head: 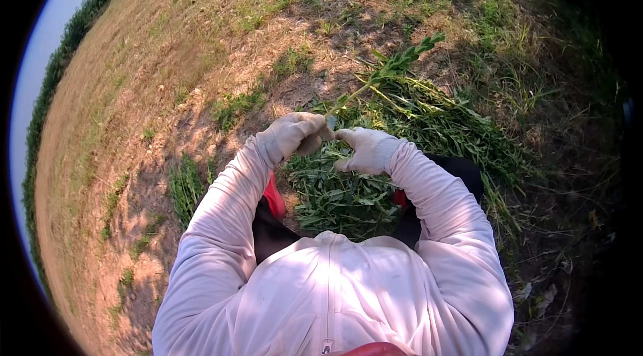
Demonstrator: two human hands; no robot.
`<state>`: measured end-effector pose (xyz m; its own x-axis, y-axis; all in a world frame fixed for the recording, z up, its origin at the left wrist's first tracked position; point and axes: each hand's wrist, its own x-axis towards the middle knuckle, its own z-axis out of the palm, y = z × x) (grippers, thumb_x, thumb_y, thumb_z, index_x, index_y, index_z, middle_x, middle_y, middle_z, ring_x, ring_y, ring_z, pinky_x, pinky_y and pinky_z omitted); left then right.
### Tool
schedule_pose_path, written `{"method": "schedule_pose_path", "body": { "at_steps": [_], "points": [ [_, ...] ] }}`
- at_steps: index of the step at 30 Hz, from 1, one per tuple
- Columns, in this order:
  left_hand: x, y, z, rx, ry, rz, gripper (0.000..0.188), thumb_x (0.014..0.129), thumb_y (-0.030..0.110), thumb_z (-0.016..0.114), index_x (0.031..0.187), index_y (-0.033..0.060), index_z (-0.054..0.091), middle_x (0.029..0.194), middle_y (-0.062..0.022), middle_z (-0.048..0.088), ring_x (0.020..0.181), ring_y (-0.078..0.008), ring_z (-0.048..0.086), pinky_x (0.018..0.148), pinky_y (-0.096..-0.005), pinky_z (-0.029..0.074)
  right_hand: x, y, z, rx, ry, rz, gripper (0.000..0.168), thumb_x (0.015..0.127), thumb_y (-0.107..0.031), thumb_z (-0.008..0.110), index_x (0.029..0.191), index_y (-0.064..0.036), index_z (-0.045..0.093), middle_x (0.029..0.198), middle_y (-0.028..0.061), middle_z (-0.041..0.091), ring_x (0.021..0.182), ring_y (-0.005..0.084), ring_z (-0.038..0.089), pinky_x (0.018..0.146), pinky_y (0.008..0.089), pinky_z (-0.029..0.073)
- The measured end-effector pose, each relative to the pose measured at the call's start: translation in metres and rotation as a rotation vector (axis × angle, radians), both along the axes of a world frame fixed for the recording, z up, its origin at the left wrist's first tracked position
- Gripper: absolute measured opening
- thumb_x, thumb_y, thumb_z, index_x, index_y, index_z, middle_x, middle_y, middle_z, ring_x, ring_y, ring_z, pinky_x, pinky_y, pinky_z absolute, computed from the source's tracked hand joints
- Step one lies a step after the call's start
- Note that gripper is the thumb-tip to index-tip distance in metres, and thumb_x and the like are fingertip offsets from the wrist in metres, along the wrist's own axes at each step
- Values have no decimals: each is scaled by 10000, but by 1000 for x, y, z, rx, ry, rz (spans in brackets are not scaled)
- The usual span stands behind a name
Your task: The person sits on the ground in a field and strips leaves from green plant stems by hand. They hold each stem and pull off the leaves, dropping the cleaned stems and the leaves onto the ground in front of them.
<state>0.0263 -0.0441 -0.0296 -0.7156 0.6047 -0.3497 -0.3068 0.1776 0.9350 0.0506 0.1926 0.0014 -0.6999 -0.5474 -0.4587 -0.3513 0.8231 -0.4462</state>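
Note:
My left hand (300, 133), in a pale work glove, grips the bare lower end of a green plant stalk (369, 83). The stalk slants up and to the right, its tip thick with what look like green seed pods. Close beside it, my right hand (365, 150), gloved too, has its thumb and fingers apart with nothing visible between them. Stripped green leaves (346, 200) lie heaped on the ground below both hands, between my legs. Beyond my right hand rests a pile of cut leafy stalks (442, 125).
A smaller bunch of podded stalks (185, 187) lies on the soil to my left. My red shoe (274, 198) borders the leaf heap. Dry grass and bare earth (166, 84) stretch away to a tree line (60, 69). Dark shade covers the right side.

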Motion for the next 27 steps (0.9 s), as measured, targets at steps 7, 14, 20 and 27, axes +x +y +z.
{"method": "schedule_pose_path", "body": {
  "at_steps": [7, 14, 20, 27],
  "points": [
    [-6, -6, -2, 57, -62, -17, 558, 972, 563, 519, 1040, 34, 684, 766, -17, 593, 554, -88, 443, 499, -245, 350, -33, 33, -24, -1296, -283, -797, 460, 968, -153, 621, 1405, -105, 488, 1194, 53, 638, 1017, 159, 662, 837, 306, 554],
    [-1, 0, 10, -21, -122, 12, 511, 1017, 473, 454, 1030, 23, 696, 638, 10, 514, 514, -105, 410, 477, -258, 316, -38, 35, -38, -1593, -363, -764, 234, 989, -128, 600, 1214, -66, 618, 964, 15, 652, 820, 119, 622, 698, 261, 511],
    [-1, -2, 6, -2, -153, 18, 530, 1016, 475, 438, 1036, 10, 693, 646, 2, 531, 522, -110, 453, 469, -258, 339, -30, 18, -41, -1297, -246, -703, 167, 1002, -112, 576, 1128, -30, 649, 907, 12, 622, 740, 80, 527, 660, 241, 456],
    [1, 1, 3, 21, -54, 99, 511, 1053, 414, 429, 1017, -22, 694, 579, -23, 511, 478, -123, 450, 456, -273, 320, -16, 4, -25, -1186, -272, -637, 360, 955, -110, 642, 1299, -53, 550, 1025, 12, 633, 797, 93, 600, 695, 249, 499]
  ]
}}
